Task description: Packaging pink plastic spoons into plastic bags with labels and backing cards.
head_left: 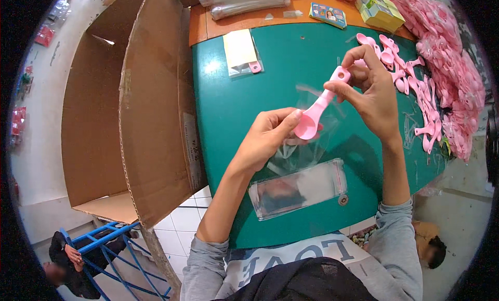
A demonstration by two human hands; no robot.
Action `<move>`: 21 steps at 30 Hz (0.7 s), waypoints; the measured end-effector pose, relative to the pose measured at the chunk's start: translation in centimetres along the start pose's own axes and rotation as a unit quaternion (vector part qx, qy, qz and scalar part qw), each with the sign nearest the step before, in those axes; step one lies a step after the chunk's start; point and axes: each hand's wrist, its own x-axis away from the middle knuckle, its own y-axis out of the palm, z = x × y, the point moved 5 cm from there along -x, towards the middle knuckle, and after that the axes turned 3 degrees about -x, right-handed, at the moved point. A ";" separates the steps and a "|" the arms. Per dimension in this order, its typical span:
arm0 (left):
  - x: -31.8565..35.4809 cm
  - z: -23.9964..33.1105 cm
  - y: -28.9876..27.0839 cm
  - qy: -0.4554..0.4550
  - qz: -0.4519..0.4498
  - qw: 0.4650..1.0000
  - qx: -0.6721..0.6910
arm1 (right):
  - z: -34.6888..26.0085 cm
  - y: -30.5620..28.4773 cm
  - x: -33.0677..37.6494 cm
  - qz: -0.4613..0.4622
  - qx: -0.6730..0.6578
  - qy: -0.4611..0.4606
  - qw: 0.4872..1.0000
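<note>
A pink plastic spoon [318, 110] is held above the green table [234, 108]. My right hand [371, 95] pinches its handle end near the hole. My left hand [270, 132] grips the bowl end together with a clear plastic sleeve [306, 145] that hangs below the spoon. A stack of clear flat bags [299, 189] lies on the table just under my hands.
A heap of loose pink spoons [410, 77] and bagged ones [452, 61] fills the table's right side. A large open cardboard box [130, 108] stands at the left. A small bagged item [241, 54], a card [328, 14] and a yellow-green box [380, 12] lie at the back.
</note>
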 end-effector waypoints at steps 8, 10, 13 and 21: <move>0.6 1.2 -1.0 0.052 0.098 0.992 0.054 | -0.9 0.7 0.1 -0.079 -0.011 -0.123 0.989; 0.8 1.4 -0.9 0.064 0.099 0.990 0.077 | -1.0 1.0 0.2 -0.151 0.018 -0.146 0.977; 0.9 1.6 -0.6 0.064 0.097 0.990 0.079 | -0.7 0.9 0.0 -0.162 0.005 -0.151 0.975; 1.8 2.1 0.4 0.030 0.044 0.985 0.163 | 0.9 3.3 -0.6 -0.337 -0.032 -0.149 0.929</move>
